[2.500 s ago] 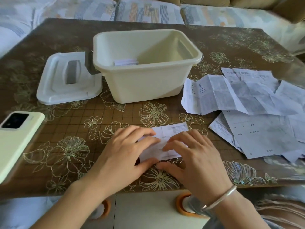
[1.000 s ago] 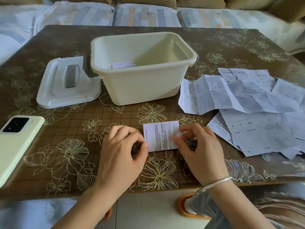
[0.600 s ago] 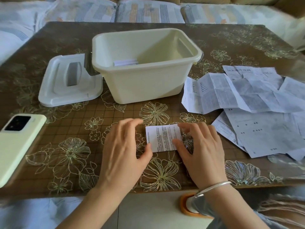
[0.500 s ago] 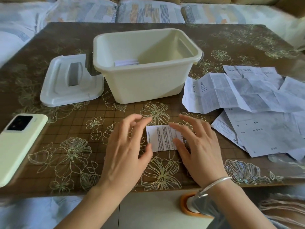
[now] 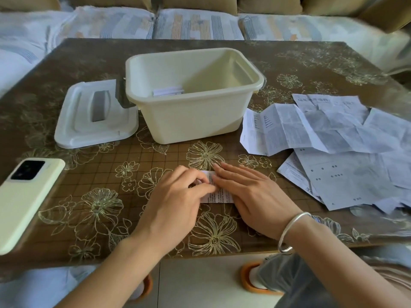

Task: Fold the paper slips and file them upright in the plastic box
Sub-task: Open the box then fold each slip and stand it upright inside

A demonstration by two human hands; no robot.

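A small printed paper slip lies on the table in front of the cream plastic box. My left hand covers the slip's left part, its curled fingertips pinching the paper's edge. My right hand lies flat on the slip's right part, fingers straight and pressing down. Only a narrow strip of the slip shows between the hands. Inside the box, a few folded white slips stand near the front wall. A pile of unfolded printed sheets lies to the right.
The box's white lid lies left of the box. A pale green phone rests at the table's left front edge. A sofa with striped cushions runs behind the table. The table's front edge is just below my wrists.
The slip now shows as a narrower strip. My left hand has moved right onto it with fingers curled, and my right hand has flattened over its right side.
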